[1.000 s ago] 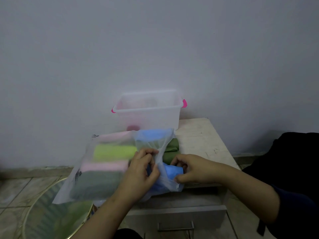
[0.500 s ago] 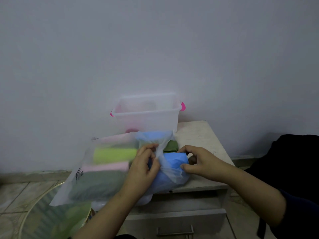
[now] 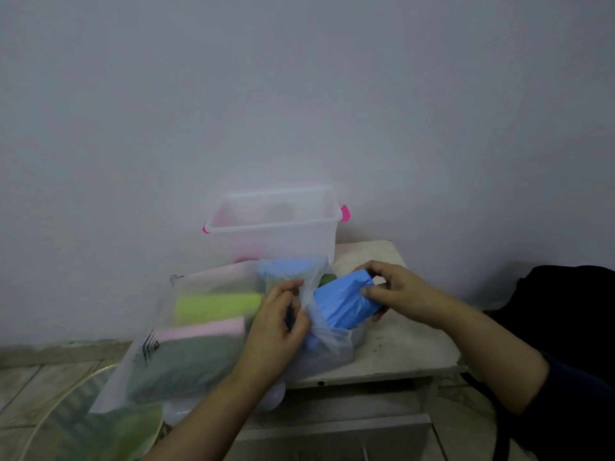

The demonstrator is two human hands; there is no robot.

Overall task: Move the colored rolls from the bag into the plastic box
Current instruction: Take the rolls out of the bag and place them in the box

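A clear plastic bag [image 3: 159,331] lies on the small cabinet, holding several rolls: yellow-green [image 3: 216,306], pink [image 3: 203,331], dark green [image 3: 186,364] and another blue one [image 3: 286,266]. My left hand [image 3: 278,324] pinches the bag's open edge. My right hand [image 3: 396,292] grips a blue roll [image 3: 342,301], which sticks halfway out of the bag's mouth. Behind the bag, against the wall, stands the clear plastic box [image 3: 273,224] with pink handles; something pink shows faintly through its wall.
The worn white cabinet top [image 3: 399,344] has a drawer below. A round glass table [image 3: 66,420] sits low at the left. A dark cloth or bag [image 3: 565,311] lies to the right. Tiled floor lies at the lower left.
My right hand has drawn the blue roll up and to the right, farther out of the bag. My left hand has stayed on the bag's edge.
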